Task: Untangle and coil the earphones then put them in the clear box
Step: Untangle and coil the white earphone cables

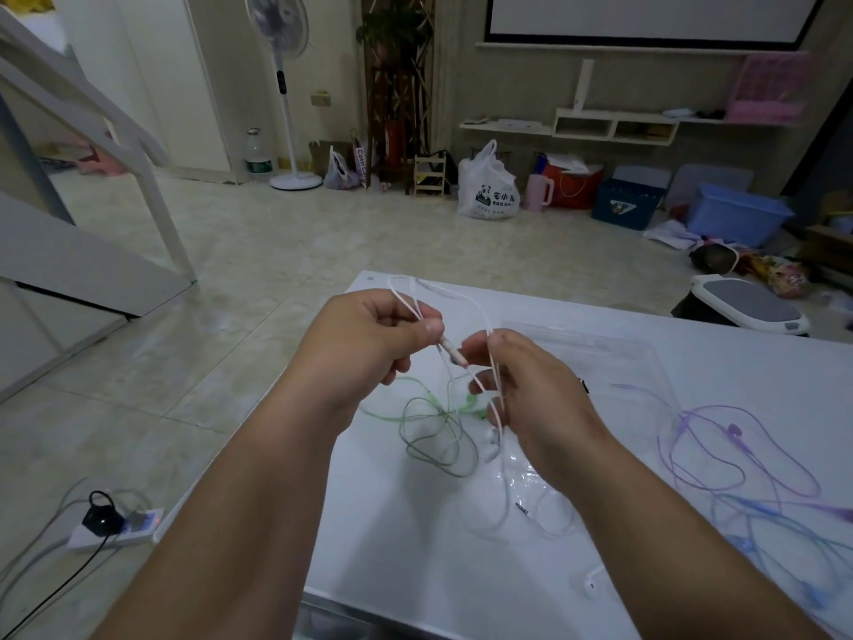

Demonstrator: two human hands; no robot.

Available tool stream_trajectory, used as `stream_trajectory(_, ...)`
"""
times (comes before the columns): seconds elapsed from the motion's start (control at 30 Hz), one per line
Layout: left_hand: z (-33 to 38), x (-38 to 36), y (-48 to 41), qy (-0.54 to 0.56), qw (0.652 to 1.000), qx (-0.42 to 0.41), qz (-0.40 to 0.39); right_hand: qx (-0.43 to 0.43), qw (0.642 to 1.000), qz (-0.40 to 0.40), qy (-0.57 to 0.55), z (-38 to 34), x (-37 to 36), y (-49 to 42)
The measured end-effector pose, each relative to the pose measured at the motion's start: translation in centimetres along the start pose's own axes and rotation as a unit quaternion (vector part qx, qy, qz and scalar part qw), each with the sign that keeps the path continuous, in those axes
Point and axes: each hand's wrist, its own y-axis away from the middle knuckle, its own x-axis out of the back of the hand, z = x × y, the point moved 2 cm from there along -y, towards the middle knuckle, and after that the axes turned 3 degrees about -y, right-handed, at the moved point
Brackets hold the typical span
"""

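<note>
Forearms enter from six o'clock over the white table [406, 570]. White earphones [492, 445] are held raised off the surface, apparently so that tangled strands hang apart. The cord is pinched by the left hand [364, 334] just above the inline remote [453, 351]; loose strands are pinched by the right hand [531, 390]. Green earphones [434, 431] lie below at six o'clock. The clear box [614, 351] stands at two o'clock of the right hand, within reach.

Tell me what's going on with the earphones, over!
Left hand, right hand both pinch white earphones, raised, not yet coiled. Clear box behind right hand. Green earphones lie underneath.
</note>
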Motion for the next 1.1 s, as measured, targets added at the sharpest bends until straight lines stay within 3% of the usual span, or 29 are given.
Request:
stream_trajectory(0.17,0.0,-0.1,-0.4,0.026,0.997,-0.006,0.066,0.014,0.988,-0.154,0.014,-0.1,-1.0,0.8)
stream_trajectory(0.3,-0.4,0.6,-0.9,0.101,0.982,0.03,0.157,0.025,0.979,-0.153,0.133,0.3,-0.5,0.6)
stream_trajectory(0.47,-0.6,1.5,-1.1,0.156,0.961,0.064,0.217,0.016,0.955,-0.158,0.252,0.3,0.3,0.5)
stream_trajectory(0.6,-1.0,1.7,-1.2,0.198,0.956,0.081,0.202,-0.014,0.953,-0.125,0.275,0.5,0.4,0.5)
stream_trajectory(0.73,-1.3,1.8,-1.2,0.242,0.942,0.101,0.208,0.021,0.951,-0.131,0.279,0.5,0.3,0.6)
stream_trajectory(0.87,-0.9,1.3,-0.8,0.324,0.93,0.11,0.138,0.058,0.962,-0.131,0.23,0.4,0.2,0.5)
stream_trajectory(1.1,-0.7,-0.1,-0.7,0.408,0.903,0.119,0.057,0.039,0.969,-0.131,0.206,0.6,-0.4,0.6)
